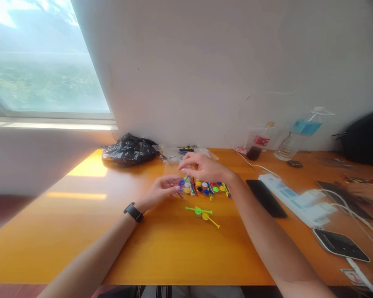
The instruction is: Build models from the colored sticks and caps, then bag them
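A pile of small coloured plastic discs and sticks [207,188] lies in the middle of the orange table [118,231]. My left hand [160,191], with a black watch on the wrist, has its fingers pinched on a small piece at the pile's left edge. Just above the pile hovers my right hand [202,166], fingers curled together over it; what it holds is hidden. In front of the pile lie a joined green disc with stick [198,210] and a yellow disc with stick [209,218].
A black plastic bag [129,151] sits at the back by the wall. Two bottles [294,138] stand at the back right. A black phone [265,198], a white power strip [298,200] with cables and another phone [340,244] lie to the right. Another person's hand [365,191] rests at the far right.
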